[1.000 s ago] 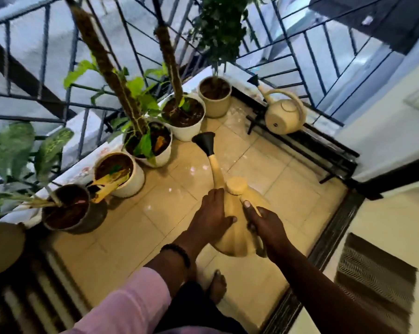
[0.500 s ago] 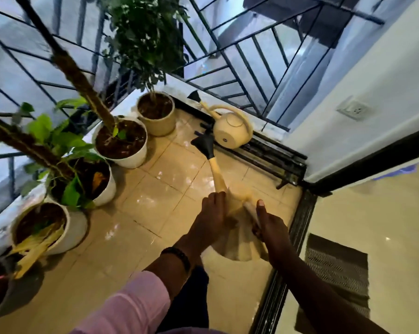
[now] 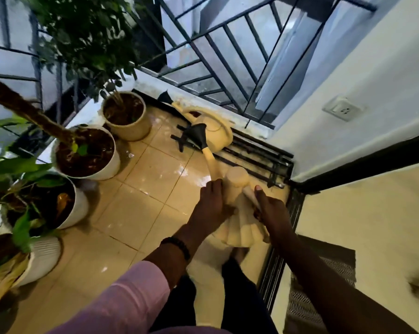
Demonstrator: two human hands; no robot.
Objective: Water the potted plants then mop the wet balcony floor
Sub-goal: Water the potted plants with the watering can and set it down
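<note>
The tiled balcony floor (image 3: 141, 213) shines with wet patches, bounded by a dark metal railing (image 3: 218, 56) along its far edge and left edge; a white wall (image 3: 372, 75) with a socket (image 3: 343, 109) closes the right side, and a patterned doormat (image 3: 324, 283) lies indoors past the black door track (image 3: 279, 249). Along the floor's left edge stand the potted plants: a leafy small tree in a cream pot (image 3: 128, 116) at the far left corner, then a white pot (image 3: 87, 153) with a moss pole, another white pot (image 3: 66, 203), and a ribbed white pot (image 3: 38, 256) nearest the viewer. A cream watering can (image 3: 242, 225) with a black rose is held over the floor's right edge, spout pointing at the far edge; a second watering can (image 3: 215, 131) sits by the far right corner on a black rack (image 3: 251, 155). The left hand (image 3: 210, 208), in a pink sleeve and bead bracelet, presses flat on the held can's body; the right hand (image 3: 268, 210) curls round its handle, though the grip is partly blurred.
</note>
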